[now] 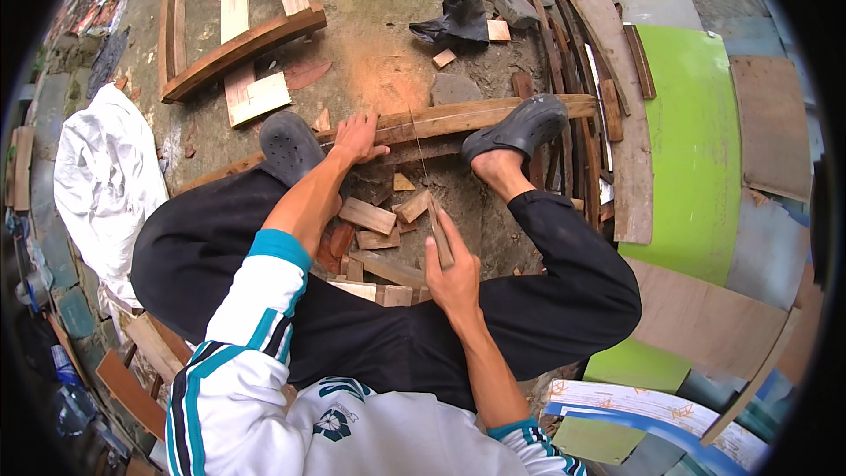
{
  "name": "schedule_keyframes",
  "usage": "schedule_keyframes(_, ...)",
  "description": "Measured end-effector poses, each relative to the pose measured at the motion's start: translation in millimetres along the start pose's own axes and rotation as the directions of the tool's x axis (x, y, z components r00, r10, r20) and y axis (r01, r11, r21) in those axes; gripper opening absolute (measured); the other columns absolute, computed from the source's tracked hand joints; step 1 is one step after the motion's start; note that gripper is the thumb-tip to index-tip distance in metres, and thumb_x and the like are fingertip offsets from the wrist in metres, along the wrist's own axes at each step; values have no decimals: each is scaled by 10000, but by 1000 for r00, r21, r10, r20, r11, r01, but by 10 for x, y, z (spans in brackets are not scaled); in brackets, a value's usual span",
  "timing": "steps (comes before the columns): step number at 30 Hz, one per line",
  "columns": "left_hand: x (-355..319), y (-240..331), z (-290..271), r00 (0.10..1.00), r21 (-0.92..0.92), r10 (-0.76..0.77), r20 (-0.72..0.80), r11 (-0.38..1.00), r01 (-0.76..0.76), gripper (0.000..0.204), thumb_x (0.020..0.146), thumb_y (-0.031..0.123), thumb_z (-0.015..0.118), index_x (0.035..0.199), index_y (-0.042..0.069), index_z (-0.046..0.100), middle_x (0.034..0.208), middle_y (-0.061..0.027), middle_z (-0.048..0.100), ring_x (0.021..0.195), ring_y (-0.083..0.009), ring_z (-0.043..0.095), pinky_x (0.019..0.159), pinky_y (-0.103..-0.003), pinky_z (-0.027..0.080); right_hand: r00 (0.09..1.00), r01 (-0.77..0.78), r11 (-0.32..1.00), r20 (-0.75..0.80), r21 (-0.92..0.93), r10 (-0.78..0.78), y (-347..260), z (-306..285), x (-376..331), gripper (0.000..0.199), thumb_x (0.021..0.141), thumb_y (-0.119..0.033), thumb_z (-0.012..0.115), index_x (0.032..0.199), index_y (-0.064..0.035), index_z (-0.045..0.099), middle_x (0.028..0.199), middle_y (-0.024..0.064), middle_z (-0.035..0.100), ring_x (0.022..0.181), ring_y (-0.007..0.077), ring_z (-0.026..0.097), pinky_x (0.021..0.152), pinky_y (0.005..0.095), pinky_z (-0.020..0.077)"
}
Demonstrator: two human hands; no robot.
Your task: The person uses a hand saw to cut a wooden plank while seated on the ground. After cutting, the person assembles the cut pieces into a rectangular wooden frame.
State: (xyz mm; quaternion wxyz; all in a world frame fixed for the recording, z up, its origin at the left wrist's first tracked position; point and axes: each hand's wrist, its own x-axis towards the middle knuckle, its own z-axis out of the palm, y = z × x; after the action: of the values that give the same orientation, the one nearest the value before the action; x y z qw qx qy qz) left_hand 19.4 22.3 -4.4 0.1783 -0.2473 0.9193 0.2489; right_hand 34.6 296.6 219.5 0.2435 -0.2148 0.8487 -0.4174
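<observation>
A long wooden beam [441, 121] lies crosswise in front of me, under my two dark clogs. My left hand [356, 138] grips it just left of the cut, fingers over the top and thumb on the near side. In my right hand [454, 279] is the wooden handle of a handsaw [441, 234], held nearer to me between my legs. Its thin blade, seen almost edge-on, runs away from me and crosses the beam between my feet. Orange sawdust [385, 70] covers the ground just beyond the blade.
Wood offcuts [368, 215] lie below the beam. A wooden frame [242, 53] sits far left, above a white cloth [107, 185]. Far off lies a black plastic bag [454, 19]. Wooden strips [564, 62] and a green panel [689, 150] are at the right.
</observation>
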Motion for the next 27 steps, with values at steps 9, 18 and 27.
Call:
schedule_keyframes(9,43,79,61,999,-15,15,-33,1000,-15,874,812,488,780,1455,49,381,1306,-244,503,1276,-409,458,1065,-517,354,998,-55,997,-22,-61,54,412,365,829,497,949,-211,624,1421,-75,550,1228,231,680,1160,360,657,953,387,506)
schedule_keyframes(18,-8,-23,2,999,-75,36,-26,996,-38,865,808,459,791,1459,47,397,1350,-228,491,1289,-396,436,1075,-504,318,981,-188,981,42,-47,190,-283,-168,-40,485,956,-142,605,1425,-39,532,1189,269,678,1094,355,688,910,368,531)
schedule_keyframes(27,101,-37,-4,996,-82,18,-90,996,-26,809,804,435,790,1414,28,449,1295,-240,540,1243,-407,476,1042,-513,356,992,62,998,-111,10,-60,531,485,707,458,935,-113,604,1388,-58,570,1130,275,688,1071,396,679,875,403,549)
